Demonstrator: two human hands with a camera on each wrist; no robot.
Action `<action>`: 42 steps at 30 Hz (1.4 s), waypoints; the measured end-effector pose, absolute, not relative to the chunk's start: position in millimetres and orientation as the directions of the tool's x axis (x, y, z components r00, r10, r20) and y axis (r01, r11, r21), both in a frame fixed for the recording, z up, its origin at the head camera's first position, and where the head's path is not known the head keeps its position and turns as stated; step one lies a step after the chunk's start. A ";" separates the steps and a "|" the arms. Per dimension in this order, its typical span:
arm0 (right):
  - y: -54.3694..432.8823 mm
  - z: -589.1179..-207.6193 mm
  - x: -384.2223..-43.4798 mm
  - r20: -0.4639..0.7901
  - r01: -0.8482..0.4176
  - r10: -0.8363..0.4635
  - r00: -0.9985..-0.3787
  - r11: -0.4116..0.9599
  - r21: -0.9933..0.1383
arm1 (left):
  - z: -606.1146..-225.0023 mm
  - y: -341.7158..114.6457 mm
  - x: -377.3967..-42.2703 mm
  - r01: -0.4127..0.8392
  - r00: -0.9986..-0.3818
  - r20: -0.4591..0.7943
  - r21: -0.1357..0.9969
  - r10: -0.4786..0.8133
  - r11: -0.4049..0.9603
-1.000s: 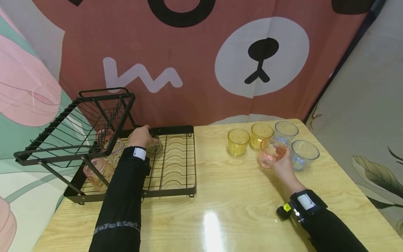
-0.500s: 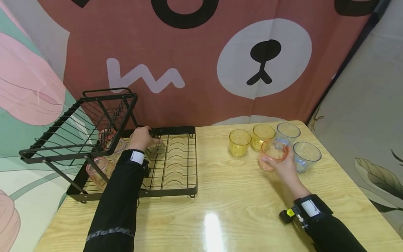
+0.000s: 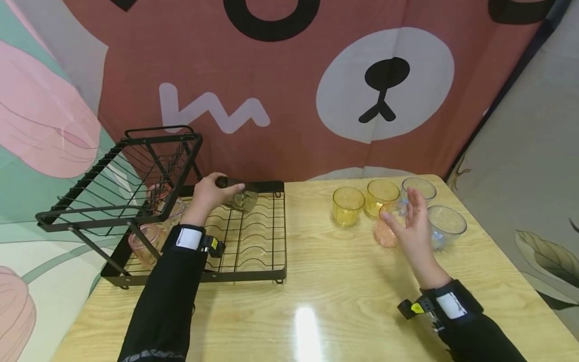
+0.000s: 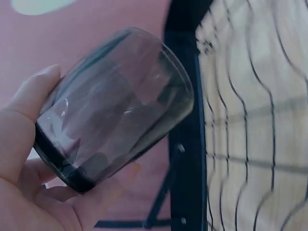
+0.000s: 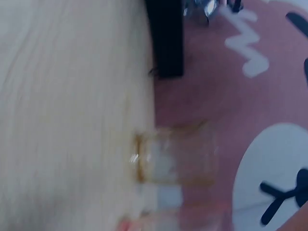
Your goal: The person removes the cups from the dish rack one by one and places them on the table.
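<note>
My left hand [image 3: 209,197] grips a smoky grey glass [image 4: 118,108] by its darker base end, thumb on one side and fingers on the other. The glass lies tilted over the lower tier of the black dish rack [image 3: 244,276], its mouth pointing away from the palm. On the right of the table my right hand [image 3: 415,240] has its fingers spread and raised beside a pink glass [image 3: 385,236], which stands upright. Two yellow glasses [image 3: 348,208] and two bluish glasses [image 3: 448,226] stand close around the pink one.
Under the rack's raised upper tier [image 3: 97,223], several pink and clear glasses [image 3: 147,244] sit at the left. A printed cloth [image 3: 289,125] hangs behind the wooden table [image 3: 325,281].
My left hand has raised the grey glass from the rack and shifted it right. My right hand has let go of the pink glass, its fingers now lifted.
</note>
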State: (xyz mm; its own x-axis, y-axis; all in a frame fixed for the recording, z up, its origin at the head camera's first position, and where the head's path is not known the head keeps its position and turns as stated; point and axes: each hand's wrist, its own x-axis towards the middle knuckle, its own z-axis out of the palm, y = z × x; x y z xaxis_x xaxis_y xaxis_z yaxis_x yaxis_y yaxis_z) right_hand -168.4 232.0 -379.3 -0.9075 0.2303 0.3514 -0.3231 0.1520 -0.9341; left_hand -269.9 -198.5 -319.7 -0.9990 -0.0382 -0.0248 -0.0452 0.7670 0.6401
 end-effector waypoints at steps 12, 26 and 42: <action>175.3 -357.8 -159.7 0.460 -0.458 0.032 -0.887 -0.174 -0.872 | -306.9 -155.3 -242.0 -0.035 -0.999 -0.030 0.989 -0.037 0.145; 122.3 -357.6 -167.2 0.489 -0.424 -0.102 -0.866 -0.367 -0.828 | -330.2 -79.3 -205.7 -0.236 -0.937 0.015 0.711 0.349 -0.662; 108.2 -349.9 -170.4 0.622 -0.560 -0.070 -0.780 -0.368 -0.743 | -335.6 -29.2 -171.3 -0.554 -0.802 -0.089 0.480 0.590 -0.681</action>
State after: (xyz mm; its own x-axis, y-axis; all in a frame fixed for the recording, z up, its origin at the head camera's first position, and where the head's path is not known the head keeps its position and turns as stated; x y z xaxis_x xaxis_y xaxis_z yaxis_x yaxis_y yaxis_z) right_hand -170.4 108.2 -349.9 -0.7796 -0.0704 0.6223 -0.5596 -0.3679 -0.7427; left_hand -171.3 -29.2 -335.6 -0.8023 0.5902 -0.0888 -0.5538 -0.6807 0.4795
